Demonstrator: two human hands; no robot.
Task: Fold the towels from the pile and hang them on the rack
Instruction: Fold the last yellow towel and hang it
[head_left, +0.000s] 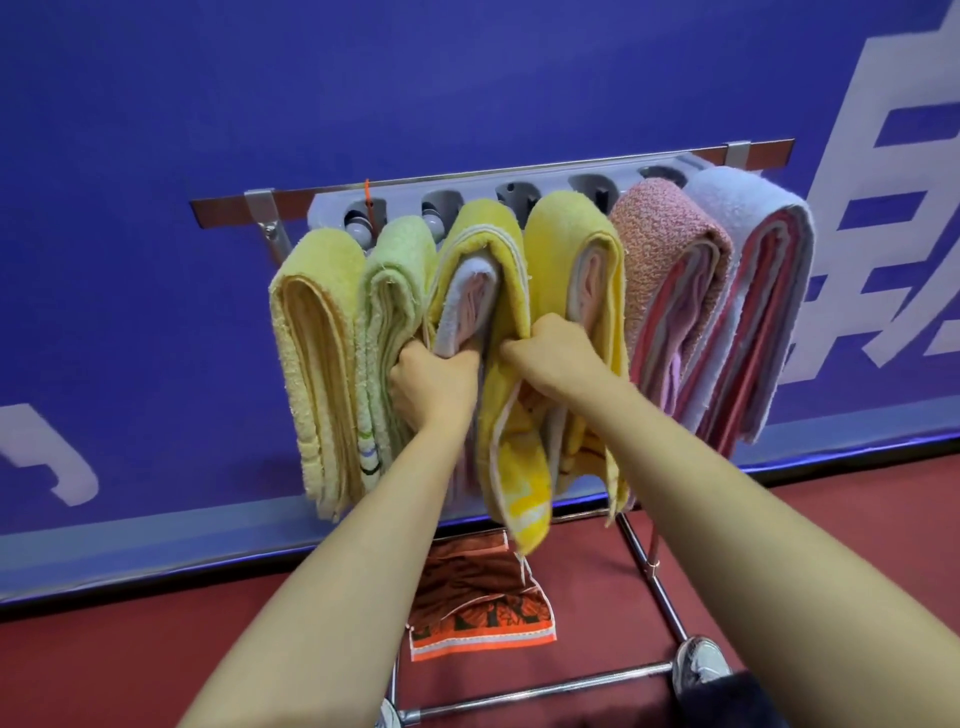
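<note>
Several folded towels hang side by side over the metal rack (228, 205): a pale yellow towel (317, 332), a light green towel (397, 291), a bright yellow towel (493, 254), another yellow towel (576, 244), a pink towel (670, 249) and a white-and-red towel (753, 270). My left hand (434, 387) grips the white inner fold on the left side of the bright yellow towel. My right hand (553, 358) grips that towel's right side, fingers curled into the cloth. Its lower end hangs loose below my wrists.
An orange patterned towel (478, 603) lies on the red floor under the rack. The rack's chrome base bars (540, 688) cross the floor in front of me, with a shoe (698, 662) beside them. A blue wall with white lettering stands right behind the rack.
</note>
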